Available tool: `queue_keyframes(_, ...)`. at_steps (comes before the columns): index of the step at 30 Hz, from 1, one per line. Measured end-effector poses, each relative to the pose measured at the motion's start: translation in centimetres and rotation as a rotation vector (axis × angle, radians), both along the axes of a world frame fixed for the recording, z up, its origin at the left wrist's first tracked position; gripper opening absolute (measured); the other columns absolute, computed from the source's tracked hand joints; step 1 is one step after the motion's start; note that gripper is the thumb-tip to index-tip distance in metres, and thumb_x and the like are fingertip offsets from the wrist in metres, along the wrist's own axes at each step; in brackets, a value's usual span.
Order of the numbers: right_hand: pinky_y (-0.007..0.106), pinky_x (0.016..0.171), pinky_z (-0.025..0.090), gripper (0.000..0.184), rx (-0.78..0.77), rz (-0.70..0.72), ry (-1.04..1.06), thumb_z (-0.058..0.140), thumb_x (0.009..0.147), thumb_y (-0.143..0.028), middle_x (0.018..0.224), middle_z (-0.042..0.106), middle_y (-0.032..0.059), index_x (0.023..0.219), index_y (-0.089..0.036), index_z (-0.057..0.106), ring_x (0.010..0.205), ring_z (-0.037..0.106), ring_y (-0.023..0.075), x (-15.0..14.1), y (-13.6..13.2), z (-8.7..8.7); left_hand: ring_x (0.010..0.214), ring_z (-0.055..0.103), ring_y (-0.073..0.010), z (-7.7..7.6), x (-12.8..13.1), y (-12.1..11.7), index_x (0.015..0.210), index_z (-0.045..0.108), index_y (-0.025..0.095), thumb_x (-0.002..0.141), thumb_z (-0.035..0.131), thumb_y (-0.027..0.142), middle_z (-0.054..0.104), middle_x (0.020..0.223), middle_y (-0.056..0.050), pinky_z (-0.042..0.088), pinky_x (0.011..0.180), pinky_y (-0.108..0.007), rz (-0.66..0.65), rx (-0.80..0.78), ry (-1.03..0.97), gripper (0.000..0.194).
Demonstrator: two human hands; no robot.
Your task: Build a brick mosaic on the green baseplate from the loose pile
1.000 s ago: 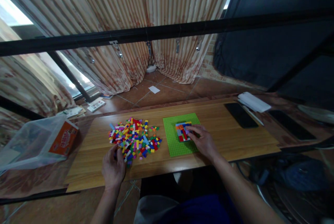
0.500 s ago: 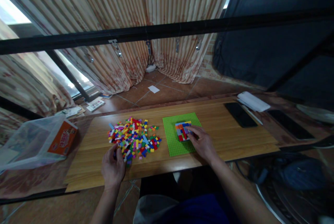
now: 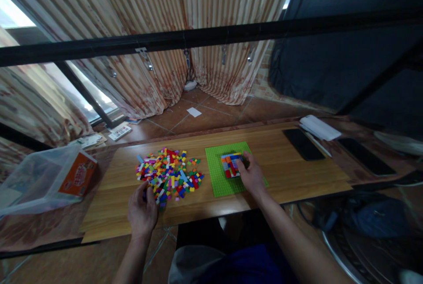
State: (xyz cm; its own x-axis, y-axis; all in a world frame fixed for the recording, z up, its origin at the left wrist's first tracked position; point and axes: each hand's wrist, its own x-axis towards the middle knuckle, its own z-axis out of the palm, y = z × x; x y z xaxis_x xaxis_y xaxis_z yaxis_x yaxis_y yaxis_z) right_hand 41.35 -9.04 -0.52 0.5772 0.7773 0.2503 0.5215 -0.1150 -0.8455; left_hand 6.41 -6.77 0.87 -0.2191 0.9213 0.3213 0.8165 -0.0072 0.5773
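On the green baseplate (image 3: 214, 173) sits a low block of toy bricks (image 3: 230, 167) in red, blue, orange, white and yellow. My right hand (image 3: 254, 178) is at the block's right side, its thumb over the top and its fingers bent along the far right edge. To the left lies a loose heap of small toy bricks (image 3: 170, 173) in many colours. My left hand (image 3: 142, 211) rests at the heap's near left edge, fingers curled in. Something small and dark shows between its thumb and fingers, too small to name.
The wooden board (image 3: 185, 218) bears all this. At its right lie a black phone (image 3: 303, 144) and a white pen (image 3: 319, 145), with a white case (image 3: 320, 128) and another dark phone (image 3: 366, 156) beyond. A clear plastic tub (image 3: 36, 178) with an orange label stands at left.
My right hand has shifted slightly; its thumb and index finger now stand further apart at the block's right edge. My left hand has stayed by the heap.
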Motion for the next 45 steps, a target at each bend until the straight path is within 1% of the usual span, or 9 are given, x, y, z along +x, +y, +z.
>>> queue_keyframes(4,0.050,0.099,0.042,0.053,-0.028,-0.009,-0.099,0.049,0.086,-0.050,0.117,0.064,0.0194,0.121,-0.012,0.058,0.112,0.057,0.0300,-0.7,0.3,0.1,0.105,0.063,-0.0258,-0.1,0.0,0.0,0.111,0.064,0.015,0.089,0.043,0.039,0.068,0.110,-0.013,0.049,0.092,-0.041,0.002,-0.012,-0.004,0.039)
queue_keyframes(8,0.050,0.098,0.042,0.052,-0.011,-0.031,-0.132,0.047,0.087,-0.050,0.115,0.064,0.0194,0.121,-0.011,0.058,0.109,0.057,0.0294,-1.1,0.2,-0.1,0.106,0.062,-0.0262,-0.2,-0.1,0.0,0.112,0.063,0.015,0.089,0.043,0.040,0.068,0.111,-0.013,0.048,0.093,-0.041,0.003,-0.016,0.006,0.040)
queue_keyframes(14,0.049,0.097,0.043,0.048,0.033,-0.037,-0.094,0.051,0.086,-0.048,0.117,0.064,0.0164,0.121,-0.016,0.058,0.107,0.059,0.0277,-1.2,0.2,-0.5,0.106,0.062,-0.0253,-0.2,0.0,0.0,0.112,0.064,0.016,0.089,0.044,0.038,0.068,0.111,-0.012,0.048,0.094,-0.041,0.003,-0.011,-0.006,0.038)
queue_keyframes(23,0.049,0.097,0.044,0.057,-0.001,-0.002,-0.048,0.053,0.084,-0.052,0.122,0.063,0.0182,0.127,-0.014,0.055,0.108,0.060,0.0284,-0.5,0.3,-1.3,0.107,0.062,-0.0244,-0.4,0.2,-0.4,0.112,0.064,0.017,0.091,0.043,0.038,0.068,0.111,-0.011,0.048,0.095,-0.040,0.018,0.013,-0.070,0.037)
queue_keyframes(28,0.049,0.097,0.043,0.062,-0.049,-0.006,-0.109,0.051,0.084,-0.054,0.123,0.062,0.0203,0.129,-0.012,0.054,0.110,0.059,0.0309,-0.5,0.3,-1.2,0.108,0.061,-0.0250,-0.2,0.4,-0.7,0.115,0.063,0.017,0.092,0.039,0.035,0.068,0.112,-0.012,0.049,0.094,-0.043,0.019,0.019,-0.093,0.038)
queue_keyframes(33,0.050,0.096,0.043,0.065,-0.048,0.037,-0.170,0.045,0.086,-0.059,0.121,0.063,0.0217,0.127,-0.010,0.055,0.109,0.059,0.0316,-0.1,0.1,-1.0,0.108,0.061,-0.0249,-0.3,0.4,-0.8,0.115,0.063,0.017,0.091,0.041,0.031,0.068,0.113,-0.013,0.048,0.096,-0.043,-0.007,0.046,-0.125,0.036)
queue_keyframes(40,0.048,0.096,0.044,0.069,-0.083,0.063,-0.107,0.048,0.082,-0.063,0.119,0.064,0.0204,0.127,-0.011,0.055,0.108,0.060,0.0311,0.7,-0.2,-1.1,0.110,0.061,-0.0242,-0.4,0.5,-0.8,0.114,0.064,0.018,0.091,0.041,0.029,0.068,0.113,-0.011,0.047,0.099,-0.043,-0.021,0.074,-0.168,0.034)
queue_keyframes(42,0.048,0.095,0.044,0.068,-0.086,0.052,-0.120,0.046,0.084,-0.062,0.118,0.064,0.0205,0.127,-0.011,0.055,0.108,0.060,0.0316,0.6,-0.4,-1.0,0.110,0.061,-0.0236,-0.4,0.5,-0.9,0.114,0.064,0.018,0.092,0.040,0.029,0.068,0.113,-0.010,0.047,0.099,-0.043,-0.019,0.073,-0.183,0.035)
queue_keyframes(45,0.051,0.097,0.042,0.067,-0.064,-0.006,-0.209,0.043,0.086,-0.059,0.119,0.062,0.0231,0.127,-0.007,0.056,0.112,0.057,0.0348,-0.1,-0.8,-0.4,0.110,0.062,-0.0229,-0.4,0.5,-1.0,0.115,0.064,0.019,0.092,0.040,0.029,0.069,0.114,-0.010,0.047,0.099,-0.042,-0.014,0.058,-0.212,0.035)
